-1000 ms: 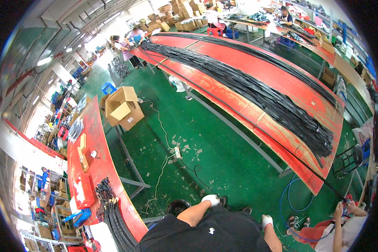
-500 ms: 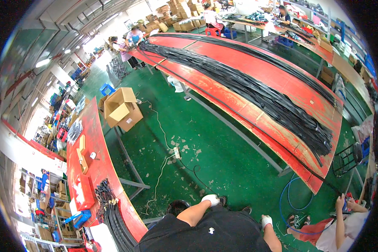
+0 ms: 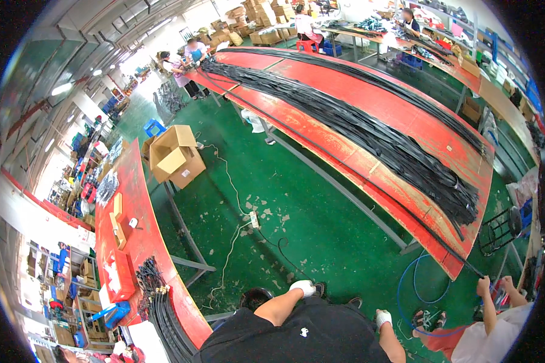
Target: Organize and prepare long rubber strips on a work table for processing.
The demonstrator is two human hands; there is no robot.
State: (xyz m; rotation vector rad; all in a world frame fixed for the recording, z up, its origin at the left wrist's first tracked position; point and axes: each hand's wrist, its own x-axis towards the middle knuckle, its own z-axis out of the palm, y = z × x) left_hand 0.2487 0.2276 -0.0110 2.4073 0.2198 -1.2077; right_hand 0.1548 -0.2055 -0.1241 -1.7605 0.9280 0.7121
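Note:
My left hand (image 3: 303, 288), in a white glove, hangs in front of my black shirt beside a dark shoe on the green floor. My right hand (image 3: 383, 318), also gloved in white, is low on the right side of my body. Neither hand shows anything held, and the fingers are too small to read. Ahead, a thick bundle of long black strips (image 3: 369, 130) lies along a long red table (image 3: 339, 85). A single black strip (image 3: 381, 189) runs along its near edge toward a co-worker's hands (image 3: 483, 285) at lower right.
At left, another red table (image 3: 140, 209) carries a red bin (image 3: 120, 275) and a bundle of black tubes (image 3: 166, 314). An open cardboard box (image 3: 178, 158) stands beyond it. A power strip (image 3: 254, 219) with cords and a blue hose (image 3: 409, 290) lie on the floor. More people work farther back.
The co-worker at lower right has shifted their hands, and the strip's end with them, slightly left and up. Someone in red has come into view at the lower left. My hands have stayed put.

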